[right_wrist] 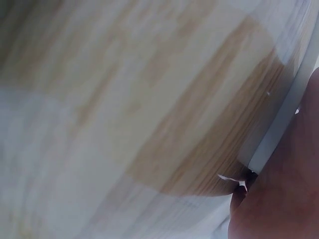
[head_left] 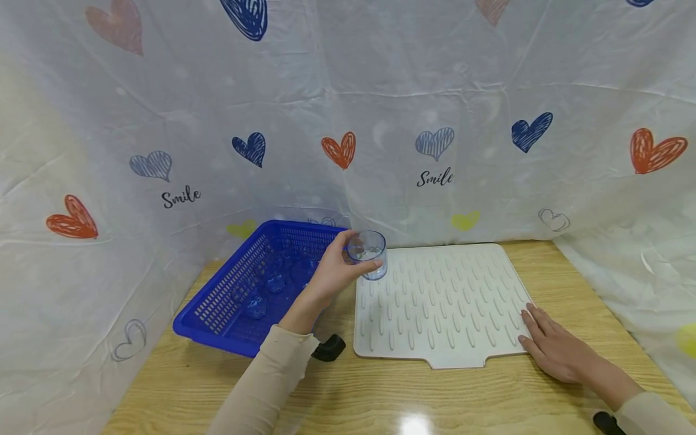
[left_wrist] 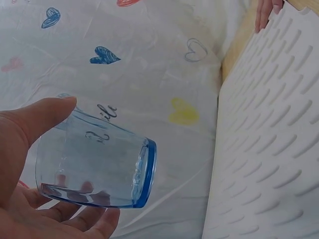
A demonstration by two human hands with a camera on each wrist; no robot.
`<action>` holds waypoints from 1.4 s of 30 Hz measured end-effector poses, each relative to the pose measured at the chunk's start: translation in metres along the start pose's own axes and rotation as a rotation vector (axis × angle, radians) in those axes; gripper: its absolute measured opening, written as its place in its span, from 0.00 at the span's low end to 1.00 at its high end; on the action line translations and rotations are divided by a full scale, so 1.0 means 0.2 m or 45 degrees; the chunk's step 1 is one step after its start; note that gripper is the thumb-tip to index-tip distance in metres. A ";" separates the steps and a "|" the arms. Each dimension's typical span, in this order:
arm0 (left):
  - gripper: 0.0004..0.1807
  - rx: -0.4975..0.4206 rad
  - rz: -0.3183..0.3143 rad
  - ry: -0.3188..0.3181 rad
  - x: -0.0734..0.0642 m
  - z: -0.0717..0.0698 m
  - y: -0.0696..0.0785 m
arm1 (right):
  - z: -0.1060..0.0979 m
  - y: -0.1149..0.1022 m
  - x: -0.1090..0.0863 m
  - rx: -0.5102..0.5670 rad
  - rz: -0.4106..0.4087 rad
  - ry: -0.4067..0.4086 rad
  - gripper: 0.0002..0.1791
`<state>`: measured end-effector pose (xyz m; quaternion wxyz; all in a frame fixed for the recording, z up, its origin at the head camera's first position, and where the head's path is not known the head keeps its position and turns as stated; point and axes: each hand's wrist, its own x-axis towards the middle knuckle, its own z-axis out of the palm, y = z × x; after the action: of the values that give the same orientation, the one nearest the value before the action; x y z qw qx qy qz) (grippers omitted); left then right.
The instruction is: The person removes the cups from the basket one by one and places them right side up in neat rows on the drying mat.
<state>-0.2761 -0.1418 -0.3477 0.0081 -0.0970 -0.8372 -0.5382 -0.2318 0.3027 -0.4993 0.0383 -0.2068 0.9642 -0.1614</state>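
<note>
Blue-tinted glass (head_left: 371, 250) held off the far left of the mat (head_left: 446, 302)

I have the left hand (head_left: 338, 269) pinching the glass, thumb on one side and fingers curled round the other, near the mat's far left corner and apart from its surface. Its thick base (left_wrist: 147, 174) points toward the mat, so I read it as roughly upright. The right hand (head_left: 560, 350) rests with straight fingers at the mat's right edge, near the front corner; that wrist view is blurred, so I can't tell how hard it presses. Left of the mat, on the counter (head_left: 380, 396), stands the blue basket (head_left: 214, 339) with more glasses (head_left: 275, 282) inside.

To handle this well, I'd grip the smooth wall firmly without squeezing, since it could slip. I'd want the base level with the mat's ridges before any contact, as an edge caught on one could rock the glass. I'd also give the basket's rim room, and use just enough right-hand pressure that the mat doesn't skid.
</note>
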 end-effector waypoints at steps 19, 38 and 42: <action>0.48 -0.074 -0.003 -0.041 0.14 0.24 -0.02 | 0.00 0.01 -0.03 0.025 0.033 0.015 0.39; 0.43 -0.244 -0.082 -0.077 0.32 0.47 -0.09 | 0.04 0.03 -0.02 -0.032 -0.033 0.115 0.37; 0.44 -0.255 -0.097 -0.073 0.36 0.51 -0.11 | 0.04 0.03 -0.01 -0.061 -0.059 0.129 0.36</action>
<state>-0.3411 -0.0462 -0.4014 -0.0460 -0.0806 -0.7822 -0.6161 -0.2318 0.3064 -0.5095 -0.0193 -0.2213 0.9635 -0.1494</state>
